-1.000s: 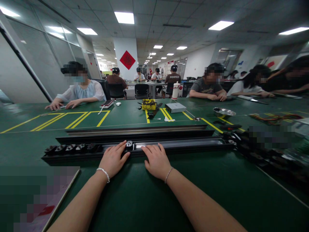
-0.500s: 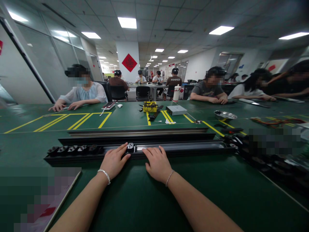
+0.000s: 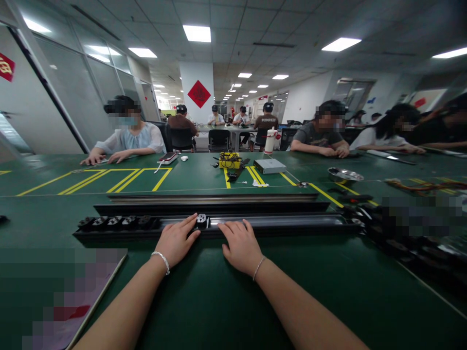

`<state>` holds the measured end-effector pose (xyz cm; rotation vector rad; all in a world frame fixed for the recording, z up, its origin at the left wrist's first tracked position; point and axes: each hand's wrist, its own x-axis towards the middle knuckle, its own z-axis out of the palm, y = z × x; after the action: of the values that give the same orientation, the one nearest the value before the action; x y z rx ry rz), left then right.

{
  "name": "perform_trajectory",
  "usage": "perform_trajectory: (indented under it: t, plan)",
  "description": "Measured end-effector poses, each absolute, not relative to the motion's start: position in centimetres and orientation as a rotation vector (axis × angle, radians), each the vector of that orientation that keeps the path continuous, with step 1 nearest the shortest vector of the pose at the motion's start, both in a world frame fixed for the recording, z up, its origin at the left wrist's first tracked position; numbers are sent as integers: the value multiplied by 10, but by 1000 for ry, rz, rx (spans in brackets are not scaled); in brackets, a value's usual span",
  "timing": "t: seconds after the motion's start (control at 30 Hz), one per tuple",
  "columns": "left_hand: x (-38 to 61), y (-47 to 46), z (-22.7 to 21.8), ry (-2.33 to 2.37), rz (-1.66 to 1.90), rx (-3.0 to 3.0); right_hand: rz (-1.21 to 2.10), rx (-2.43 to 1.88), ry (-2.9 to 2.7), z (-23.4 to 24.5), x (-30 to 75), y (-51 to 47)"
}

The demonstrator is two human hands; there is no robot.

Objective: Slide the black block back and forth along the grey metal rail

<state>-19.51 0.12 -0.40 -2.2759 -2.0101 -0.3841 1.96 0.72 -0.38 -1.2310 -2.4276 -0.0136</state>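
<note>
- Head view: a long black channel (image 3: 284, 222) lies crosswise on the green table (image 3: 204, 301), directly before the person; the flat placement appears to leave its trough reachable along the length.
- Left hand (image 3: 177, 243): laid over the channel's near side, fingertips at a pale-topped dark block (image 3: 202, 220). Contact looks likely; whether the fingers grip the block or merely rest against it, cannot tell.
- Right hand (image 3: 241, 245): fingers loosely spread over the near edge, to the right of the block and apart from it. Nothing seen in its grasp; the position probably steadies the channel.
- Block: sits in the trough, between the two hands' fingertips, presumably kept upright by the channel walls.
- Row of similar blocks (image 3: 114, 221): lined up at the channel's left end, where the walls seem to keep them in order.
- Second black channel (image 3: 211, 209): lies just behind, roughly parallel, seemingly set there to leave the near one unobstructed.
</note>
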Motion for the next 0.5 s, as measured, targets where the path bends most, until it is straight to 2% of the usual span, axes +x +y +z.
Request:
perform_trajectory:
  t: [0.5]
  plan:
    - [-196, 1, -4, -1993, -339, -2291, -44, -1233, -2439, -3, 19, 6]
